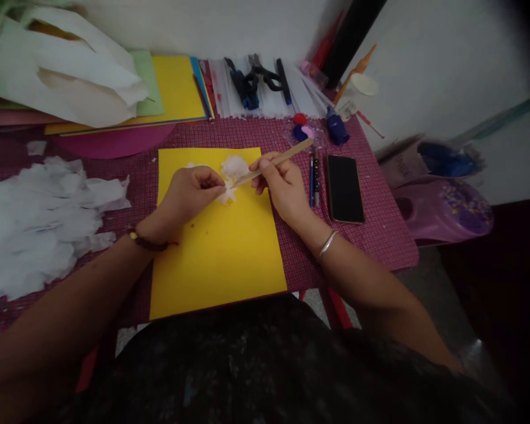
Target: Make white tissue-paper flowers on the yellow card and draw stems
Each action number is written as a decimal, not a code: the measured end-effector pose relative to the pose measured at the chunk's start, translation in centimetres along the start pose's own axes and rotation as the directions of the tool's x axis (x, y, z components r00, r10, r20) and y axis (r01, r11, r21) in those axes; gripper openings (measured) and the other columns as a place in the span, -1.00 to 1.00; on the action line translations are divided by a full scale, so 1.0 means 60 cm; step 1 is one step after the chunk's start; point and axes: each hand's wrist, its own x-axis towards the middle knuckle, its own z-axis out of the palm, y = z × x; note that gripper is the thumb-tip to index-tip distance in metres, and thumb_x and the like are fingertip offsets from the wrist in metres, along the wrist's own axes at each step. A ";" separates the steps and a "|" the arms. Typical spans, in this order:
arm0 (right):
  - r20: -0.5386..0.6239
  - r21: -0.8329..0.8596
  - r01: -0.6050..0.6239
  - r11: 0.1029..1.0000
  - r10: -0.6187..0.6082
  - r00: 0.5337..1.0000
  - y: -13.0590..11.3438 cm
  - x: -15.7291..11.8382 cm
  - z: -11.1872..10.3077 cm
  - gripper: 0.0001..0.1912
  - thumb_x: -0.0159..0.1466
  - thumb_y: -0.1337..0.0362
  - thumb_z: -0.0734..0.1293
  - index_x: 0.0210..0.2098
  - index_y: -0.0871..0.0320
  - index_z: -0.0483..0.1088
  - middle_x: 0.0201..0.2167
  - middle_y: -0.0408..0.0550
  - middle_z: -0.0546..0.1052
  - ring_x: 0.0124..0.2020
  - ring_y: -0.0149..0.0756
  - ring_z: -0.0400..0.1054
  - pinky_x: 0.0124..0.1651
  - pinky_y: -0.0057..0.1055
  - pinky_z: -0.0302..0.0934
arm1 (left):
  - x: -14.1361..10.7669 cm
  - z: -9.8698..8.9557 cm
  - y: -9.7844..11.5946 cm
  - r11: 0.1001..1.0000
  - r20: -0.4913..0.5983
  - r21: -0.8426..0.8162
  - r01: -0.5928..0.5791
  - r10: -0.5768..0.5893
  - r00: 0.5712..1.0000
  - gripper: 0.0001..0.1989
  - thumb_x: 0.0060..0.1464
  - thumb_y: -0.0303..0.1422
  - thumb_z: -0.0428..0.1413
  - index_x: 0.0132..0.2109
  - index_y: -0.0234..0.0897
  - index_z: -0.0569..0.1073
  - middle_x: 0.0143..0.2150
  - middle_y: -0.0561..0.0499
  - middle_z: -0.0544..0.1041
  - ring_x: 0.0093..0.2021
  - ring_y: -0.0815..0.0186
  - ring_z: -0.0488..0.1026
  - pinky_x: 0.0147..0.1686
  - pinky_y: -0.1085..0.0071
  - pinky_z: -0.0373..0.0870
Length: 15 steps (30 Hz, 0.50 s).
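Note:
A yellow sheet of paper lies flat on the table in front of me. My right hand grips a flat wooden stick, its lower tip reaching down to a small white paper flower. On the left side of that flower, my left hand pinches its edge between thumb and fingers. Just above sits a rounder white paper flower on the sheet. Part of another white piece shows behind my left hand, mostly hidden.
Piled white paper cutouts cover the table's left side. A phone and two slim pens lie to the right. Farther back are a dark blue bottle, black-handled tools and stacked coloured sheets.

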 end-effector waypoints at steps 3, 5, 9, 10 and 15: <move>0.077 -0.055 0.035 0.998 -0.031 0.997 -0.007 -0.009 0.008 -0.44 0.50 -0.27 0.26 -0.23 0.10 0.47 -0.43 -0.18 0.48 -0.45 -0.43 0.37 -0.37 -0.49 0.33 | 0.001 0.003 -0.003 1.000 0.006 -0.009 0.003 -0.003 1.000 -0.88 -0.05 -0.24 0.23 -0.43 -0.17 0.56 -0.46 0.02 0.59 -0.41 0.24 0.48 -0.42 0.37 0.30; 0.122 -0.111 0.062 0.992 -0.048 0.991 -0.008 -0.014 0.013 -0.43 0.50 -0.28 0.23 -0.22 0.10 0.46 -0.41 -0.16 0.49 -0.43 -0.41 0.38 -0.35 -0.46 0.33 | 0.003 0.004 -0.005 1.000 0.002 -0.009 0.000 0.000 1.000 -0.87 -0.05 -0.23 0.23 -0.43 -0.18 0.56 -0.45 0.01 0.59 -0.40 0.24 0.48 -0.42 0.37 0.29; 0.188 -0.224 0.148 0.963 -0.106 0.976 -0.007 -0.019 0.015 -0.44 0.54 -0.24 0.19 -0.21 0.12 0.46 -0.34 -0.09 0.55 -0.35 -0.34 0.44 -0.27 -0.38 0.33 | 0.004 0.003 -0.004 0.999 0.007 -0.036 -0.010 0.010 1.000 -0.83 -0.02 -0.22 0.23 -0.41 -0.21 0.58 -0.44 -0.01 0.60 -0.39 0.25 0.46 -0.39 0.35 0.29; 0.201 -0.249 0.168 0.954 -0.119 0.972 -0.007 -0.019 0.013 -0.45 0.55 -0.21 0.18 -0.20 0.12 0.47 -0.33 -0.07 0.56 -0.34 -0.32 0.45 -0.25 -0.36 0.33 | 0.004 0.002 -0.002 0.999 0.008 -0.034 -0.017 0.017 1.000 -0.83 -0.01 -0.21 0.22 -0.41 -0.21 0.58 -0.45 0.01 0.59 -0.40 0.26 0.45 -0.38 0.35 0.29; 0.270 -0.391 0.267 0.881 -0.168 0.948 -0.009 -0.019 0.006 -0.55 0.58 -0.02 0.17 -0.17 0.13 0.53 -0.22 0.02 0.61 -0.23 -0.20 0.50 -0.08 -0.24 0.35 | -0.005 -0.003 0.009 0.997 -0.067 -0.075 -0.028 0.023 0.997 -0.80 0.12 -0.18 0.21 -0.34 -0.20 0.58 -0.41 0.03 0.58 -0.38 0.27 0.42 -0.36 0.34 0.31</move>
